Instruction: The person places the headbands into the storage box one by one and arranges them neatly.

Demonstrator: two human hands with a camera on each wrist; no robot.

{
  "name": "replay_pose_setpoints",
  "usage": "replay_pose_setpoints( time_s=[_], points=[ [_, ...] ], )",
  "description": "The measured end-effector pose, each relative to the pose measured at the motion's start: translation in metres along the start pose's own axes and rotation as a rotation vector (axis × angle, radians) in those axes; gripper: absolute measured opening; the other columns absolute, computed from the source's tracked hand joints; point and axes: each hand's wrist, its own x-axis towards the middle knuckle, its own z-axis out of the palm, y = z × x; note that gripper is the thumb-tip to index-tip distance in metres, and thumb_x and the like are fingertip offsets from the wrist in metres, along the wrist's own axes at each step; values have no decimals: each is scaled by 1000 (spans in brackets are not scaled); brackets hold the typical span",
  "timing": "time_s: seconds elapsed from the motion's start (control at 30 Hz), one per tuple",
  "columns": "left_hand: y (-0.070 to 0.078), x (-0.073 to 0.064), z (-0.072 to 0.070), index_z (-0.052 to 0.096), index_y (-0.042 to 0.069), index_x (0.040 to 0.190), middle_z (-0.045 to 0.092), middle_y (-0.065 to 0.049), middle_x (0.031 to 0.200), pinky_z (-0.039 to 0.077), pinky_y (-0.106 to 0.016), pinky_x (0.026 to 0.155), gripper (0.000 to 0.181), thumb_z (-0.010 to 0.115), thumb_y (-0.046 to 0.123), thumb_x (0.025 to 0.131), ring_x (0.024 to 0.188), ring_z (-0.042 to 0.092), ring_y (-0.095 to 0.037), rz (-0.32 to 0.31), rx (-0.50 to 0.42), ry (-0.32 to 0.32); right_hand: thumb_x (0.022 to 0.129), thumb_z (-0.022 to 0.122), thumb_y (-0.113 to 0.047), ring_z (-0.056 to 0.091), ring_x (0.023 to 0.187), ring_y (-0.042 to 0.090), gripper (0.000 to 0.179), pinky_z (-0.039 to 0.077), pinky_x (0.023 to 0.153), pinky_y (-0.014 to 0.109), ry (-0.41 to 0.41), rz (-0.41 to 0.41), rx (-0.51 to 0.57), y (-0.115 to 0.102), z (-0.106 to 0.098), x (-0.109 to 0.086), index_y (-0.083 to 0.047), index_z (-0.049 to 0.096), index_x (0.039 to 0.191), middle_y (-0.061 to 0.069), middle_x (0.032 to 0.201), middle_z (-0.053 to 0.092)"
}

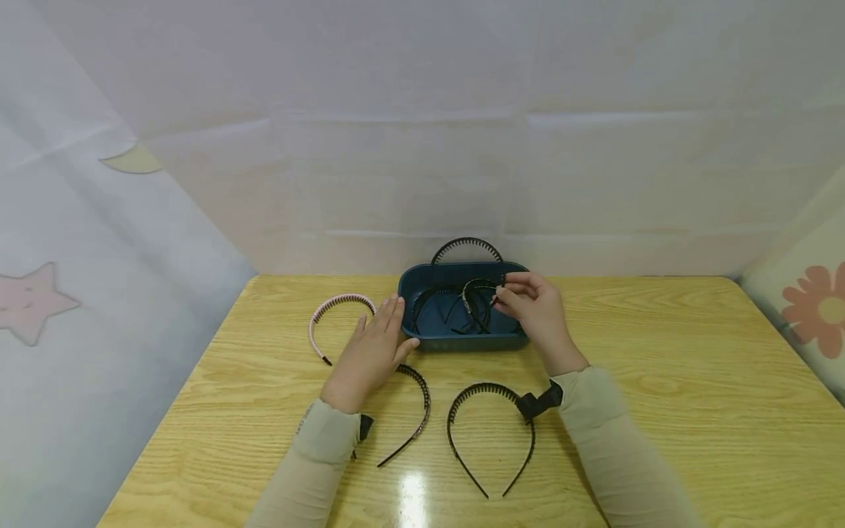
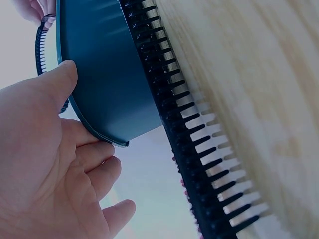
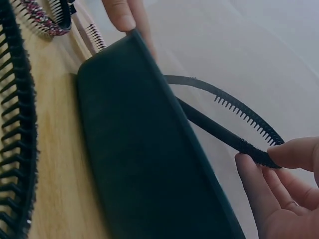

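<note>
My left hand (image 1: pixel 372 352) rests at the left end of a dark blue bin (image 1: pixel 462 342), fingers along its end wall and thumb at the front rim. In the left wrist view, the thumb lies on the bin's rim. My right hand (image 1: pixel 538 315) is over the bin's right side. Between thumb and fingertips it pinches a dark toothed headband (image 3: pixel 214 128) by its arch, with the ends reaching down behind the bin's wall. Several dark headbands (image 1: pixel 432 291) lie inside the bin. Another black toothed headband (image 1: pixel 466 240) rises above the back rim.
On the wooden table (image 1: pixel 660 411) lie a pink headband (image 1: pixel 346 297) left of the bin, a beaded dark headband (image 1: pixel 425 400) partly behind my left forearm, and a black toothed headband (image 1: pixel 488 386) in front. A pale cloth (image 1: pixel 396 169) hangs behind the table.
</note>
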Motion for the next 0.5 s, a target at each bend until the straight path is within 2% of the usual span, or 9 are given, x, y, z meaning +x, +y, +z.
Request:
replay_pose_setpoints(
  time_s=[0.1, 0.33, 0.5],
  points=[
    [0, 0, 0, 17, 3, 162, 15, -14, 168, 20, -59, 122, 78, 44, 50, 107, 154, 17, -29, 0, -4, 0, 97, 66, 1, 70, 87, 10, 34, 61, 83, 31, -2, -9, -46, 1, 4, -1, 9, 56, 129, 8, 103, 62],
    [0, 0, 0, 17, 3, 162, 15, -14, 168, 19, -59, 122, 77, 46, 49, 107, 154, 17, -29, -4, -16, -4, 98, 67, -2, 69, 87, 13, 31, 59, 89, 45, -27, -74, -171, 6, 12, -4, 6, 59, 126, 17, 109, 62],
    [-1, -1, -2, 15, 3, 162, 14, -14, 168, 20, -59, 122, 78, 44, 51, 107, 155, 16, -29, -9, -11, -12, 97, 69, -4, 71, 86, 18, 30, 62, 83, 41, -22, -115, -269, 9, 21, -7, 4, 62, 125, 20, 108, 65]
  ],
)
